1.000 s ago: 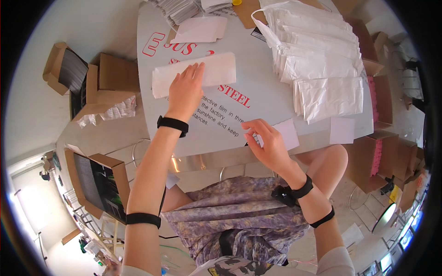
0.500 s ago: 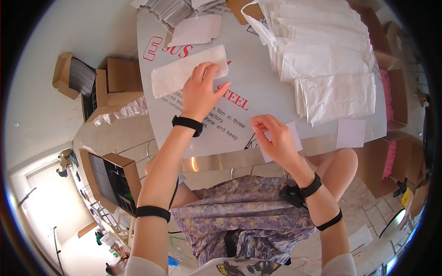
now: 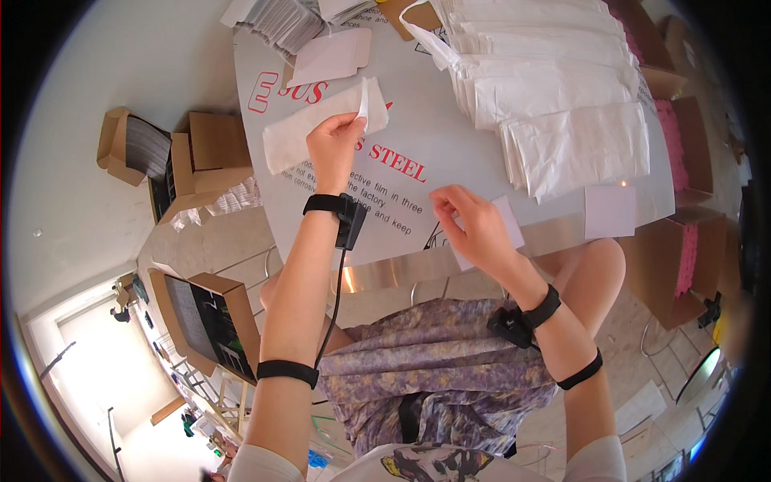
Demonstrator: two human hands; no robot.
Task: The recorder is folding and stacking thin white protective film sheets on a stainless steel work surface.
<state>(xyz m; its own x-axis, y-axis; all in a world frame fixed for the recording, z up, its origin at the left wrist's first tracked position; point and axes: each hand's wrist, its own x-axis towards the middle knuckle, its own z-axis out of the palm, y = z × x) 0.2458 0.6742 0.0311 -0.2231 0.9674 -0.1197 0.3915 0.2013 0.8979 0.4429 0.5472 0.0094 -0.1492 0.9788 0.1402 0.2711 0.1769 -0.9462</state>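
A thin white folded bag (image 3: pixel 309 120) lies flat on the table at the left. My left hand (image 3: pixel 333 149) pinches its near right edge between thumb and fingers, and a narrow strip of that edge stands up from the rest. Closer to the table's front edge, my right hand (image 3: pixel 475 226) hovers with fingers curled and thumb drawn in. Whether anything is between those fingertips is hidden. Partly under the right hand is a pale card (image 3: pixel 507 221). To the right lies a large overlapping pile of similar white bags (image 3: pixel 574 149).
Film with red and black print covers the table (image 3: pixel 385 205). A second pale card (image 3: pixel 610 212) lies at its front right edge. Stacked white sheets (image 3: pixel 281 28) and a pale flat piece (image 3: pixel 329 58) are at the far left. Cardboard boxes (image 3: pixel 213 145) stand on both sides.
My left hand has gone from spread fingers over the bag to a pinch on its edge, lifting that edge. My right hand stays nearly in place, still curled.
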